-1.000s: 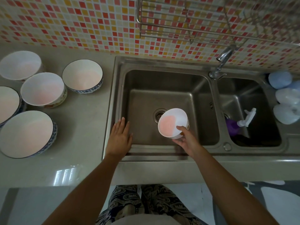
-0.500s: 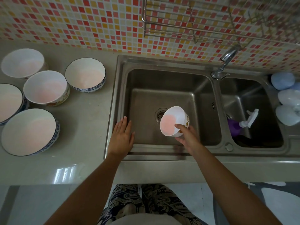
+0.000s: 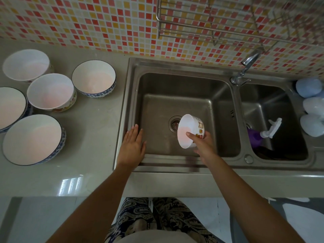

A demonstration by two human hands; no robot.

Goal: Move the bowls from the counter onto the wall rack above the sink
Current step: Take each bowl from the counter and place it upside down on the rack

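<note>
My right hand (image 3: 203, 142) grips a small white bowl with cartoon bears (image 3: 188, 130), tilted on its side with its mouth facing left, over the left sink basin (image 3: 175, 109). My left hand (image 3: 131, 146) lies flat, fingers apart, on the sink's left rim. Several white bowls stand upright on the counter at the left: one with a blue rim (image 3: 93, 78), one with a floral band (image 3: 50, 92), a large blue-patterned one (image 3: 33, 139), one at the back (image 3: 26, 64) and one cut by the left edge (image 3: 10, 107). The wire wall rack (image 3: 219, 23) hangs on the tiles above the sink.
A faucet (image 3: 245, 69) stands between the two basins. A purple spray bottle with a white trigger (image 3: 263, 132) lies in the right basin. Pale blue and white rounded items (image 3: 312, 106) sit at the far right. The counter edge runs along the bottom.
The bowl in my right hand has tipped further onto its side, showing its bear pattern. My left hand stays on the sink rim. The view has shifted slightly.
</note>
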